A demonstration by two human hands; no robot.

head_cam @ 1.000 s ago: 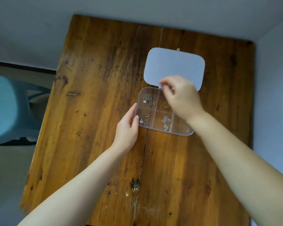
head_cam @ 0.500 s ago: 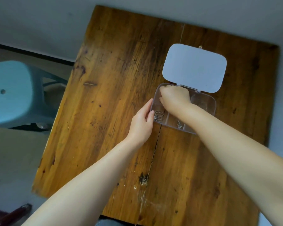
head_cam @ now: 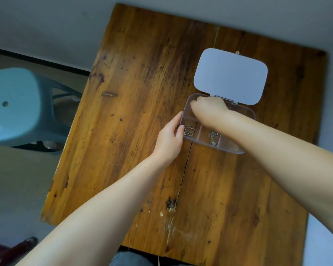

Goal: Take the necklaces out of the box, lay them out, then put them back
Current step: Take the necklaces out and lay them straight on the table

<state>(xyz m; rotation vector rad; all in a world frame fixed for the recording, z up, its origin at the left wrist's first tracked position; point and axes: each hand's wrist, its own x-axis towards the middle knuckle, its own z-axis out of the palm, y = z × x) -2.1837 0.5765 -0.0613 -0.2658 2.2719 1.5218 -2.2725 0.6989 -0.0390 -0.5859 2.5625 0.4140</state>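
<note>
The right hand (head_cam: 210, 109) is reaching into the far-left compartment of the clear box (head_cam: 248, 114), its fingers (head_cam: 195, 103) curling down inside; whether they are holding anything cannot be told. The left hand (head_cam: 169, 140) is bracing the box's left wall, fingers (head_cam: 178, 124) lying flat against it. Just beside those fingers a silver necklace (head_cam: 188, 130) is lying bunched in the near-left compartment, another necklace (head_cam: 212, 137) one compartment over. The white lid (head_cam: 231, 75) is lying open beyond, on the wooden worktop (head_cam: 142, 93).
</note>
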